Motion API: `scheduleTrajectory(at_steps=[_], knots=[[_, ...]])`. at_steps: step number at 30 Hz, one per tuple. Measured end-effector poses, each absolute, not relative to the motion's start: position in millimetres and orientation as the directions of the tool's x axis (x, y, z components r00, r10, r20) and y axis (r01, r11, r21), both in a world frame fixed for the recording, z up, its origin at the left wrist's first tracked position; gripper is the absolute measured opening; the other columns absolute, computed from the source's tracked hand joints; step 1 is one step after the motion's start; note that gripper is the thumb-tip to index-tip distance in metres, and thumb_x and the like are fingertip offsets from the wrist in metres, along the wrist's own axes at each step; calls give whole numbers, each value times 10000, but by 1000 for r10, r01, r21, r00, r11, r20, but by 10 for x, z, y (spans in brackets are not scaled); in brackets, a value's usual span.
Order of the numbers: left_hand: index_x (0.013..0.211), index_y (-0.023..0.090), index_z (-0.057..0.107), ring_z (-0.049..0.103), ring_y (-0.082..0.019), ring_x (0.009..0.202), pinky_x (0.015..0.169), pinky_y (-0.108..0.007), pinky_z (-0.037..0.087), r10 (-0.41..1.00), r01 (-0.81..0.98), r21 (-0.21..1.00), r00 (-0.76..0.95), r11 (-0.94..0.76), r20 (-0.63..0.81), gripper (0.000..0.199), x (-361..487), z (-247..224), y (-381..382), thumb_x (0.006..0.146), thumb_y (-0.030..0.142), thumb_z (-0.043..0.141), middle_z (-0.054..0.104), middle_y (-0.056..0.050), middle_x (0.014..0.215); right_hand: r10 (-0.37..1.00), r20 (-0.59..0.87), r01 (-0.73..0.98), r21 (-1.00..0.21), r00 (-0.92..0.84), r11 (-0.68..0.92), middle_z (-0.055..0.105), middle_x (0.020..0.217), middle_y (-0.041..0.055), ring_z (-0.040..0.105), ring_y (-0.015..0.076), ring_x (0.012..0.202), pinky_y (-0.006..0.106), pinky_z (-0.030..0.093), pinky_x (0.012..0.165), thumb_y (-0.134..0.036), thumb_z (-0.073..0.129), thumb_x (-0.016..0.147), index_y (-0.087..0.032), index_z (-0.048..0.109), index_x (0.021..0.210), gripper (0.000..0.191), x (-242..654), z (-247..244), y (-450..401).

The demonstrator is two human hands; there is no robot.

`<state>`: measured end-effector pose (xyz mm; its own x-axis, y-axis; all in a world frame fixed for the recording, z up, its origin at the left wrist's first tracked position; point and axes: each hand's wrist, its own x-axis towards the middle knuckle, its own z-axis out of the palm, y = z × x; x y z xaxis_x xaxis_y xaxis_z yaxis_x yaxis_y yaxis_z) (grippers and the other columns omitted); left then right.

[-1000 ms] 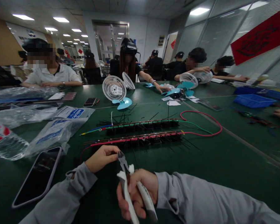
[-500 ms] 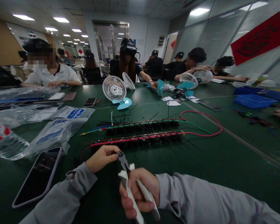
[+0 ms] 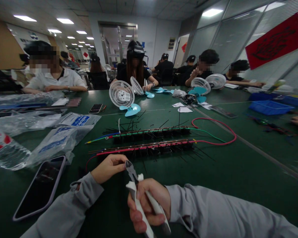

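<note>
My right hand [image 3: 149, 205] is wrapped round the white handles of a pair of diagonal cutters [image 3: 132, 172]. The cutters' jaws point up and left, right at the fingertips of my left hand [image 3: 109, 168]. Thumb and forefinger of that hand are pinched; what lies between them, if anything, is too small to make out. Just beyond runs a wire bundle with a red wire [image 3: 139, 148], set along a black strip with thin black cable-tie tails sticking out. Behind it lies a second bundle with a green wire [image 3: 161, 130], tied the same way.
A phone [image 3: 41, 188], a water bottle [image 3: 7, 150] and plastic bags [image 3: 64, 135] lie to the left. Across the table are white fan grilles [image 3: 121, 94], blue fan blades [image 3: 131, 109] and seated co-workers. Blue trays [image 3: 270, 107] stand at the right.
My hands and the cutters hold almost still. Opposite, a co-worker's hand has drawn back left with a blue fan blade, and another co-worker's hand has left the fan grille.
</note>
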<state>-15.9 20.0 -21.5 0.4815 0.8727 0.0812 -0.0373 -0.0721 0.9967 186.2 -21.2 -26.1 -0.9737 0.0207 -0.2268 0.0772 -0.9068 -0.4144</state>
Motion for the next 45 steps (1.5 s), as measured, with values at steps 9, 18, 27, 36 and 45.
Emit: scheduleTrajectory(at_steps=[9, 18, 27, 36, 45], knots=[[773, 121, 652, 575, -142, 708, 695, -262, 451, 875, -53, 997, 478, -52, 71, 228, -145, -232, 211, 748, 342, 700, 641, -37, 768, 21, -134, 47, -487, -991, -872, 639, 850, 170, 649, 261, 788, 240, 475, 429, -236, 434, 574, -39, 562, 962, 453, 1810, -372, -178], [783, 121, 637, 573, -127, 694, 676, -240, 444, 886, -89, 996, 460, -25, 63, 191, -167, -277, 227, 772, 306, 684, 635, -25, 753, -13, -198, 102, -446, -980, -889, 611, 1041, 194, 610, 302, 977, 301, 508, 605, -199, 422, 571, -42, 532, 1102, 565, 1818, -264, -189], [785, 122, 637, 588, -147, 722, 703, -265, 446, 887, -73, 997, 460, -15, 47, 210, -190, -318, 240, 765, 326, 686, 658, -38, 779, -7, -129, 66, -456, -992, -887, 599, 708, 128, 642, 250, 698, 237, 447, 369, -241, 432, 640, -31, 574, 899, 362, 1829, -351, -150], [783, 126, 635, 585, -138, 719, 702, -259, 447, 884, -84, 996, 464, -21, 57, 201, -194, -312, 240, 764, 318, 689, 655, -28, 776, -11, -209, 95, -398, -978, -912, 513, 633, 74, 572, 201, 550, 152, 193, 210, -291, 443, 661, -108, 522, 795, 240, 1891, -253, -179], [786, 124, 634, 580, -138, 715, 698, -256, 447, 880, -76, 997, 471, -30, 62, 206, -191, -308, 241, 769, 323, 683, 646, -29, 769, 33, -286, 86, -395, -958, -915, 502, 605, 62, 546, 185, 506, 155, 167, 198, -290, 463, 622, -118, 527, 751, 225, 1867, -175, -226]])
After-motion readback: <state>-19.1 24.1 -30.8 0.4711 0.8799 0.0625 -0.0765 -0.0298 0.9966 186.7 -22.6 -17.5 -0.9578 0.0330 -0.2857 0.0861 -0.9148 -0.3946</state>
